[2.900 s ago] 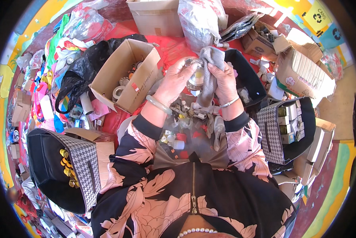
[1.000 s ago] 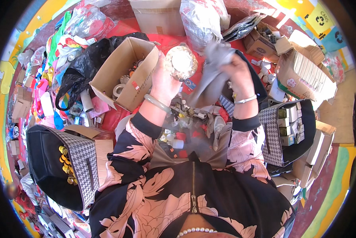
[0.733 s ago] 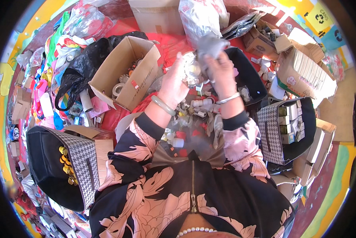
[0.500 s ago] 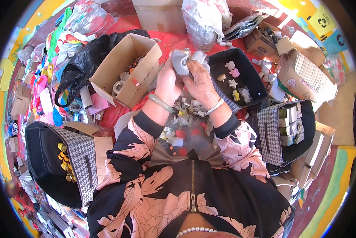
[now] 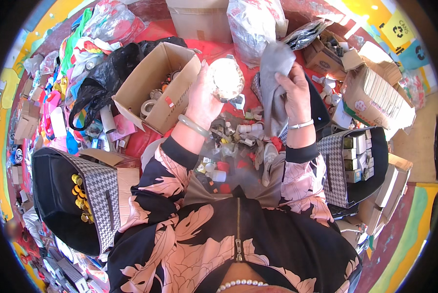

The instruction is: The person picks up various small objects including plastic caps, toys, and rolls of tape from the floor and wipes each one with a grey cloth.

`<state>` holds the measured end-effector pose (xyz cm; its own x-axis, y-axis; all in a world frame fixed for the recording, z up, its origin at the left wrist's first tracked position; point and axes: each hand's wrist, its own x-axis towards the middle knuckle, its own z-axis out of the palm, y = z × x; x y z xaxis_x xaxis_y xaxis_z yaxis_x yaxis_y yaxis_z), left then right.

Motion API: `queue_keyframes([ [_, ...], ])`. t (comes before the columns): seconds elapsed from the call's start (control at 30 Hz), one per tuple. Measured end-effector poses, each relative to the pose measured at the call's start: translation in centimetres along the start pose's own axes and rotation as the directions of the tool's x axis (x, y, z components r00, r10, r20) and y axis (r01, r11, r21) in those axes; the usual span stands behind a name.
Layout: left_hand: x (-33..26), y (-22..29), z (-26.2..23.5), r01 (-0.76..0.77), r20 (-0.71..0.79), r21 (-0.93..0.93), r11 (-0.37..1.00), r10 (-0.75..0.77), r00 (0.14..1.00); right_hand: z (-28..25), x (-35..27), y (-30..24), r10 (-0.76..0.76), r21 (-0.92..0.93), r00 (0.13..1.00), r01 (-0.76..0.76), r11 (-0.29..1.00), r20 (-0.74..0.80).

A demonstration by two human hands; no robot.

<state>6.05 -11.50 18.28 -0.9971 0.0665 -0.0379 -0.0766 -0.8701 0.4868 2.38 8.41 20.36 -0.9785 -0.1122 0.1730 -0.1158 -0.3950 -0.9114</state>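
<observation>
My left hand (image 5: 202, 101) is raised in front of me, closed around a round, shiny jar-like object (image 5: 226, 80) with a bumpy rim. Glare washes out its face, so its exact kind is unclear. A short way to the right, my right hand (image 5: 297, 93) pinches a grey cloth (image 5: 276, 73), which hangs down from the fingers. The cloth and hand cover much of a black fabric bin (image 5: 321, 118) behind them. Below both hands lies a mixed pile of small objects (image 5: 243, 139), with small white containers, red pieces and a pale shoe-like item (image 5: 269, 157).
An open cardboard box (image 5: 172, 100) holding rolls and small parts stands left of my hands. Houndstooth-sided bins flank me: the left bin (image 5: 99, 195) holds yellow-topped items, the right bin (image 5: 332, 171) small boxes. Plastic bags (image 5: 252, 29) and a large carton (image 5: 199, 19) stand at the back.
My hands have moved apart. The grey cloth has come away from the round object and unfolded in my right hand, which moved right; the object now shows in my left hand.
</observation>
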Motion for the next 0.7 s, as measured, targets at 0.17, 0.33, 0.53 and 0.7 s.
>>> queue_keyframes([
  [0.17,-0.2,-2.1,0.4,0.089,-0.068,-0.081,0.993,-0.094,0.993,3.8,-2.3,3.0,-0.396,-0.622,0.834,0.551,0.557,0.384],
  [0.33,-1.1,-4.0,0.0,0.005,-0.139,-0.007,1.0,-0.006,0.99,6.2,-3.2,4.8,-0.284,-0.835,0.845,0.514,0.196,0.453],
  [0.53,-2.1,-4.0,2.0,0.019,-0.146,0.112,0.994,-0.002,0.989,6.0,-2.4,5.8,-0.465,-0.864,0.848,0.414,0.285,0.254],
  [0.7,-2.1,-5.4,-0.3,0.06,-0.106,0.36,0.931,-0.023,0.994,4.4,-0.7,6.1,-0.522,-0.826,0.851,0.33,0.457,0.051],
])
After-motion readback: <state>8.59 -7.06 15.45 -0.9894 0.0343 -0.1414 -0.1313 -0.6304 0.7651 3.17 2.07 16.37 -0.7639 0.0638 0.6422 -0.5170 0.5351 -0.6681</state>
